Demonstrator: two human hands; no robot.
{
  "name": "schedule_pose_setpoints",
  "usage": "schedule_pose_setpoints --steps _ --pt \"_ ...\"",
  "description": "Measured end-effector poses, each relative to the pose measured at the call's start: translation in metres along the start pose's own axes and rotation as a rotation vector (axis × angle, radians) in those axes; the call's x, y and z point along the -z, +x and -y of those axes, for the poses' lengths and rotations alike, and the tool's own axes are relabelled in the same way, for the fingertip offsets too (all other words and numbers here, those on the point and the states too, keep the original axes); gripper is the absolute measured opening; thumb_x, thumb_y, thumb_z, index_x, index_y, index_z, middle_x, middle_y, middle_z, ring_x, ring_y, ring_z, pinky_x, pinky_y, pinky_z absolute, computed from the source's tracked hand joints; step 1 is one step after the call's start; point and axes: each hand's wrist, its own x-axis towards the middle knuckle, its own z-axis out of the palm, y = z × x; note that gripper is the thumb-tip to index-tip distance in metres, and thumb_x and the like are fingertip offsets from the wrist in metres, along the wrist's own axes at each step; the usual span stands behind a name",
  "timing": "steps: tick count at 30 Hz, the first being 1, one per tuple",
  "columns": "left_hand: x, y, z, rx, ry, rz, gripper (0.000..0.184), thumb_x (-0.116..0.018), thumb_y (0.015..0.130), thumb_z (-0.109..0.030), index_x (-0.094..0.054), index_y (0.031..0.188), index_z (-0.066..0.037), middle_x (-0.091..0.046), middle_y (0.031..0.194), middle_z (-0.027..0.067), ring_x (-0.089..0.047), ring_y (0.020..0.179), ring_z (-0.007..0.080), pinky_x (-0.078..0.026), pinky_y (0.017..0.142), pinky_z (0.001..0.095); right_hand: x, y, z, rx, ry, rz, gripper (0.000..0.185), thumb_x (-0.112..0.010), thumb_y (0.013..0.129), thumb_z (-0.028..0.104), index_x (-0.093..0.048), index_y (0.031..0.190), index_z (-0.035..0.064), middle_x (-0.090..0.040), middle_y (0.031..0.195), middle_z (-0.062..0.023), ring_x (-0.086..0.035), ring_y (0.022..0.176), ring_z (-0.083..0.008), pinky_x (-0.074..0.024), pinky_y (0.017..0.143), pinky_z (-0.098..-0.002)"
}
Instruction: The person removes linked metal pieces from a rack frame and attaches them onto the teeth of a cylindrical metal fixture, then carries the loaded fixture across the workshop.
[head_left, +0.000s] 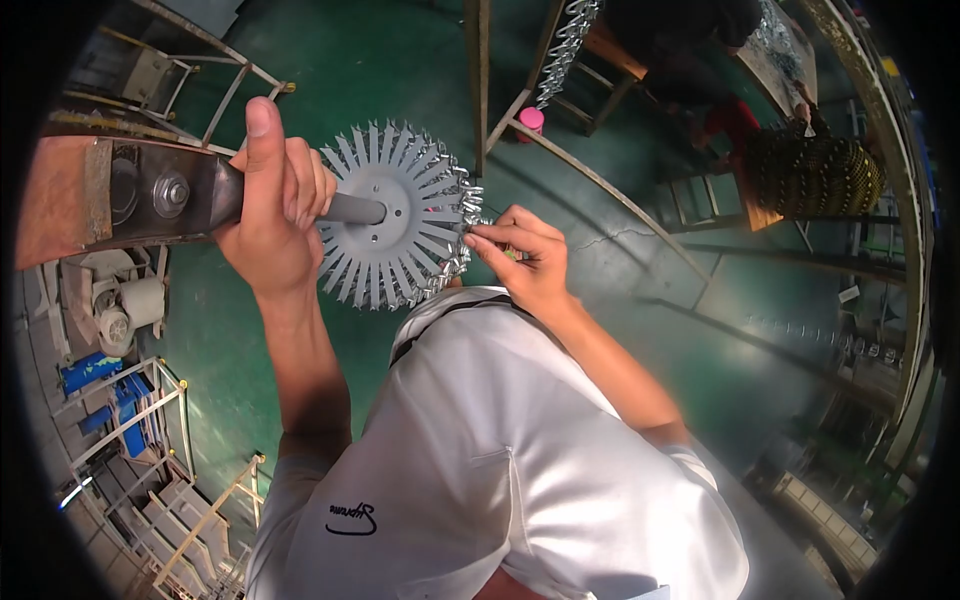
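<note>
A grey slotted metal wheel (376,262) with many radial fingers stands on a grey shaft (356,209). Shiny small metal pieces (470,205) crowd its right rim. My left hand (275,205) is closed around the shaft, where it leaves a dark metal arm (175,188); its thumb points up. At the wheel's right edge, my right hand (530,255) has thumb and fingers pinched together against the shiny pieces. What lies between those fingertips is mostly hidden, with a bit of green showing by them.
Metal frames (600,180) cross the right side, with a hanging string of metal pieces (568,45) and a pink container (531,122). Another person (815,170) sits at the upper right. A motor (130,310) and a yellowish rack (130,415) stand at left.
</note>
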Motion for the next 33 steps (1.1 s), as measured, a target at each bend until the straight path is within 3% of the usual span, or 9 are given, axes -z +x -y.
schedule_pose_setpoints --steps 5,8,13,18,22,25,30,31,33 --pt "0.002 -0.004 -0.007 -0.016 0.004 0.011 0.056 -0.039 0.106 -0.031 -0.028 0.053 -0.016 -0.028 0.044 -0.0016 -0.023 0.038 0.0086 -0.023 0.042 0.0262 -0.008 -0.004 0.003 -0.044 -0.032 0.029 0.017 -0.078 0.074 0.003 -0.074 0.091 0.0010 -0.062 0.072 -0.0056 -0.057 0.068 -0.0184 -0.0440 0.063 -0.0302" --pt "0.005 0.002 0.012 0.017 -0.003 -0.016 0.057 -0.039 0.106 -0.031 -0.028 0.053 -0.016 -0.028 0.044 -0.0017 -0.023 0.038 0.0086 -0.023 0.042 0.0261 -0.011 -0.001 -0.019 -0.013 -0.039 0.054 0.016 -0.074 0.078 -0.005 -0.074 0.093 -0.0017 -0.061 0.074 -0.0057 -0.052 0.062 -0.0107 -0.0399 0.055 -0.0245" --pt "-0.001 -0.008 0.011 0.027 -0.113 -0.125 0.059 -0.046 0.105 -0.023 -0.030 0.048 -0.016 -0.030 0.044 -0.0032 -0.023 0.036 0.0061 -0.020 0.038 0.0247 -0.006 -0.002 -0.004 -0.065 -0.068 0.104 0.014 -0.074 0.078 -0.001 -0.074 0.092 -0.0003 -0.060 0.074 -0.0078 -0.056 0.067 -0.0160 -0.0434 0.059 -0.0276" --pt "0.006 -0.020 0.014 0.015 -0.067 -0.139 0.059 -0.042 0.106 -0.031 -0.028 0.051 -0.017 -0.027 0.045 -0.0030 -0.021 0.037 0.0076 -0.017 0.039 0.0259 0.003 -0.002 0.008 -0.088 -0.106 0.169 0.017 -0.075 0.079 0.010 -0.072 0.093 0.0012 -0.061 0.079 -0.0123 -0.060 0.076 -0.0278 -0.0491 0.068 -0.0368" --pt "0.016 -0.012 0.025 0.061 -0.120 -0.235 0.055 -0.044 0.105 -0.032 -0.028 0.054 -0.018 -0.025 0.048 -0.0061 -0.018 0.040 0.0044 -0.016 0.039 0.0249 0.009 0.003 0.003 -0.001 -0.119 0.143 0.023 -0.073 0.082 0.016 -0.070 0.100 0.0013 -0.060 0.084 -0.0131 -0.060 0.077 -0.0288 -0.0492 0.069 -0.0370" --pt "0.019 -0.007 0.022 0.048 -0.041 -0.217 0.056 -0.050 0.103 -0.033 -0.029 0.054 -0.019 -0.025 0.047 -0.0059 -0.018 0.039 0.0043 -0.017 0.038 0.0237 0.032 0.006 0.004 -0.077 -0.079 0.123 0.025 -0.072 0.086 0.015 -0.069 0.105 0.0000 -0.061 0.086 -0.0130 -0.061 0.078 -0.0261 -0.0491 0.070 -0.0358" --pt "0.011 -0.005 0.023 0.053 0.002 -0.287 0.055 -0.053 0.102 -0.032 -0.029 0.054 -0.018 -0.024 0.046 -0.0053 -0.017 0.037 0.0053 -0.018 0.037 0.0230 0.088 0.007 -0.004 -0.092 -0.226 -0.170 0.019 -0.069 0.087 0.015 -0.071 0.100 0.0027 -0.061 0.086 -0.0119 -0.061 0.078 -0.0261 -0.0486 0.069 -0.0363" --pt "0.007 -0.005 0.022 0.042 0.009 -0.288 0.055 -0.053 0.102 -0.032 -0.029 0.054 -0.017 -0.023 0.046 -0.0053 -0.017 0.037 0.0054 -0.018 0.037 0.0230 0.110 0.010 -0.002 -0.133 -0.240 -0.234 0.018 -0.068 0.085 0.014 -0.071 0.096 0.0010 -0.063 0.085 -0.0165 -0.062 0.079 -0.0318 -0.0489 0.070 -0.0403" --pt "0.006 -0.002 0.024 0.051 0.020 -0.303 0.055 -0.053 0.102 -0.031 -0.029 0.054 -0.018 -0.023 0.045 -0.0057 -0.016 0.036 0.0056 -0.018 0.037 0.0227 0.166 0.013 -0.015 -0.077 -0.399 -0.496 0.014 -0.069 0.083 0.014 -0.067 0.078 0.0007 -0.063 0.080 -0.0149 -0.060 0.072 -0.0278 -0.0472 0.064 -0.0387"
